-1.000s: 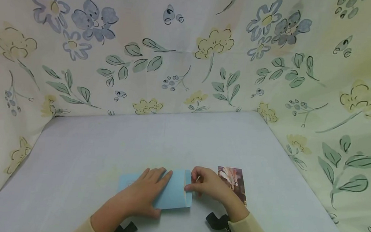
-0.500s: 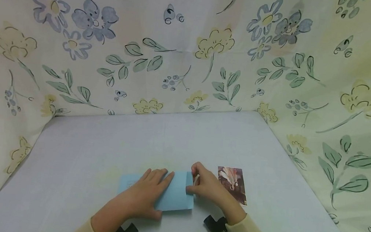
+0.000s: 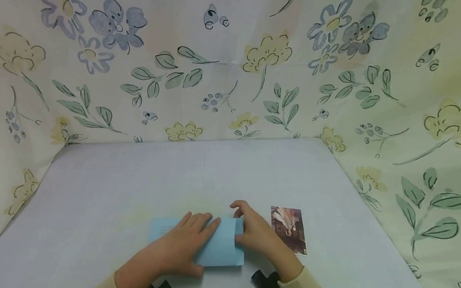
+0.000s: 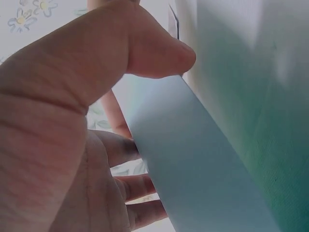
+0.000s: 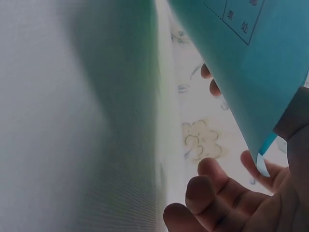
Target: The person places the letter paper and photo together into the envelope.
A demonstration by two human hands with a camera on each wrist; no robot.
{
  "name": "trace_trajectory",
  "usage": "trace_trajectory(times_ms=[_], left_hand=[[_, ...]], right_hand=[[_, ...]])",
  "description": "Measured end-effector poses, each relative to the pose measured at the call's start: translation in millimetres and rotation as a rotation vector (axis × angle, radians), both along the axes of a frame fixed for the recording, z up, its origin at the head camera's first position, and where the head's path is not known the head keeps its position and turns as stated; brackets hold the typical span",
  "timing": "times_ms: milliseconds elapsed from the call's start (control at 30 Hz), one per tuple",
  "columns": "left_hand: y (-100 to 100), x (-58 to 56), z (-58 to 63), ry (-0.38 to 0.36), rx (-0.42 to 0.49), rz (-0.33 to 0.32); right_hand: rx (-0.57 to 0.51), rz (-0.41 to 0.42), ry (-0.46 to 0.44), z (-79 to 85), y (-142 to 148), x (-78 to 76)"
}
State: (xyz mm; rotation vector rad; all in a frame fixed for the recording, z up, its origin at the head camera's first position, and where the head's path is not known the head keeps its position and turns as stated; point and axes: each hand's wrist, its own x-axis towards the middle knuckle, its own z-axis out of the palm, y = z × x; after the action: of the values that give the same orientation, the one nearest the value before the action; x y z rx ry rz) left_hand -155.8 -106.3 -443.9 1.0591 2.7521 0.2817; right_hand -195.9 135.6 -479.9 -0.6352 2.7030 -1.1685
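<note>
**Slight shift of the blue envelope, with work at the flap**

Over the last second, drawn a little back toward the wrists and a touch rightward, along with the left hand on top. Now under that palm, tilted by the look of the wrist views, apparently not flat on the counter.

On the left: spread fingers over the upper face to the far edge, thumb along the near edge. Light hold on the envelope.

At the flap end, the right hand: half curled, thumb against the flap, forefinger now reaching farther past the far edge. Cannot tell whether really pinching.

Gone from sight: the pale line earlier visible along the flap's fold.

Just right of the right hand: a dark photo card, unmoved, apart from the envelope.

Reading: probably mid-handling of the flap, steadying on the left, finer work on the right. Opening or closing, impossible to say.
</note>
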Motion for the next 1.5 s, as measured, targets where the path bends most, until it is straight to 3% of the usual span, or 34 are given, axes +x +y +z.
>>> trace_trajectory(times_ms=[200,533,1500], left_hand=[[2.9,2.5,0.8,0.008,-0.025,-0.018],[5.8,5.7,2.2,0.033,-0.04,-0.034],[11.0,9.5,4.4,0.089,-0.02,-0.086]], right_hand=[[0.121,-0.008,0.089,-0.4,-3.0,4.8],[0.196,0.029,0.266,-1.4,-6.2,8.1],[0.158,0.062,0.403,-1.7,-6.1,8.1]])
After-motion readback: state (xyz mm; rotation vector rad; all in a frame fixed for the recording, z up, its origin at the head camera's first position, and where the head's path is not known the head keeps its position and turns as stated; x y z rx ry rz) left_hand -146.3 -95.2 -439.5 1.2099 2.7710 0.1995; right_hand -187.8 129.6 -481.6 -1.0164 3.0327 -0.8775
